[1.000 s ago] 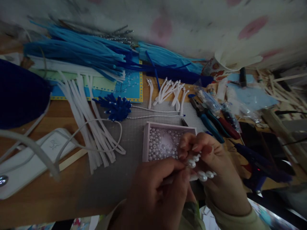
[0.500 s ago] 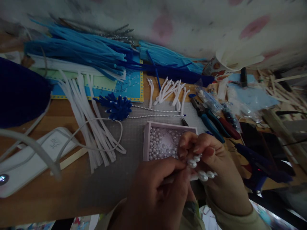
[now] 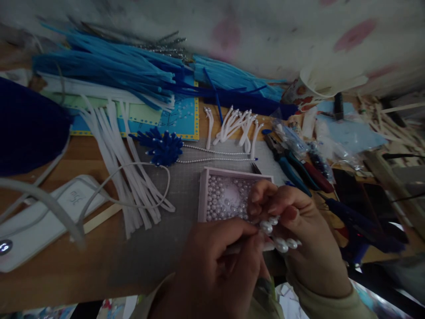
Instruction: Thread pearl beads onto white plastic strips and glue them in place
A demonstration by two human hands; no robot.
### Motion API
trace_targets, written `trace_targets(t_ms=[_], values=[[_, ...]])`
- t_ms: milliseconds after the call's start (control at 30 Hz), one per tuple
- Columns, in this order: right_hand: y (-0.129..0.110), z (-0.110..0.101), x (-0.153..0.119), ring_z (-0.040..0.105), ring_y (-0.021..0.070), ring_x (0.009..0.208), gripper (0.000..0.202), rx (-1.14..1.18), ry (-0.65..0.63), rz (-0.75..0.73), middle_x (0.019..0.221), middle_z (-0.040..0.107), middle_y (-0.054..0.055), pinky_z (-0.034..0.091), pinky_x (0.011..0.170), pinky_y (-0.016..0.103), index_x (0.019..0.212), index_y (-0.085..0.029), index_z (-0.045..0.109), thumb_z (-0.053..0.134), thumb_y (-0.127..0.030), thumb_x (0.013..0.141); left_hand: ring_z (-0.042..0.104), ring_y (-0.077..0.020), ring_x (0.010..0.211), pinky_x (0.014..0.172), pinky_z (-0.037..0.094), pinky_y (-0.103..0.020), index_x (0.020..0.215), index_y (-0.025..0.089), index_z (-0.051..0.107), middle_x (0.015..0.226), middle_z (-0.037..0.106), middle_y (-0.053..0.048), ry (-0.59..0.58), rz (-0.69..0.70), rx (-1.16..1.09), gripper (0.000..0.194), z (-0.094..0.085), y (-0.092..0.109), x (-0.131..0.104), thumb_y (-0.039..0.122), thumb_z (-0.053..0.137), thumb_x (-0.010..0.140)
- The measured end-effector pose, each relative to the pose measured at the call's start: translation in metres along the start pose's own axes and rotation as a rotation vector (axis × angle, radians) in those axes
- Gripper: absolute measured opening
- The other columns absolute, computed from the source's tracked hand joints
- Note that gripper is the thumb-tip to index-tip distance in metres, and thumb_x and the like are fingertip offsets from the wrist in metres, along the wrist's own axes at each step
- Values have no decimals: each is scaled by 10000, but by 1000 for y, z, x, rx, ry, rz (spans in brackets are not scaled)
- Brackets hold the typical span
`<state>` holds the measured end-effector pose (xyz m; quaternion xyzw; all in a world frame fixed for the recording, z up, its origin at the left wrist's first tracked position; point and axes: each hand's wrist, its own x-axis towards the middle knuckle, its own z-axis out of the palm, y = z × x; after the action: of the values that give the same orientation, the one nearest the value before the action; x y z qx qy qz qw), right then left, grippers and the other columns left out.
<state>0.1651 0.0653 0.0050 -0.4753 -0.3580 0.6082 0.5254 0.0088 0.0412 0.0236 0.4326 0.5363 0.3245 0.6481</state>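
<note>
My left hand [image 3: 219,266] and my right hand [image 3: 302,239] meet low in the middle, both pinched on a small white piece tipped with large pearl beads [image 3: 277,237]. Its stem runs under my left thumb. Just behind my fingers a shallow pink box [image 3: 203,195] lies on the grey cutting mat [image 3: 172,239], filled with loose pearl beads [image 3: 226,199]. Part of the box is hidden by my right hand.
A blue flower [image 3: 162,148] with a pearl string, white pearl-tipped stems [image 3: 234,126], white strips [image 3: 129,177] and blue strips [image 3: 113,71] lie behind. Pliers [image 3: 292,168] and a glue gun [image 3: 361,226] are right. A white case [image 3: 40,221] lies left.
</note>
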Motion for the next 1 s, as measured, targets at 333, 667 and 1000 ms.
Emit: trace_targets(t_ms=[333, 667, 1000], values=[[1, -2, 2, 569, 151, 706, 203, 15, -27, -2, 790, 656, 24, 456, 560, 238, 710, -283, 818, 885, -471, 744, 647, -131, 591, 586, 516, -206, 698, 239, 679, 587, 676, 26, -35, -15, -51, 221, 0, 1, 3, 286, 611, 903], [-3, -4, 4, 667, 168, 826, 162, -19, -70, -68, 1087, 782, -11, 542, 703, 280, 848, -421, 843, 735, -538, 882, 647, -122, 583, 601, 500, -208, 706, 234, 656, 592, 684, 29, -55, 37, -75, 214, -1, 0, 6, 280, 603, 909], [8, -15, -3, 648, 213, 1059, 524, -208, -87, -329, 1276, 726, -5, 540, 903, 348, 1024, -358, 846, 352, -523, 1078, 657, -158, 598, 609, 483, -240, 735, 230, 682, 590, 709, 6, -40, 45, -64, 235, 0, -6, 6, 328, 596, 930]])
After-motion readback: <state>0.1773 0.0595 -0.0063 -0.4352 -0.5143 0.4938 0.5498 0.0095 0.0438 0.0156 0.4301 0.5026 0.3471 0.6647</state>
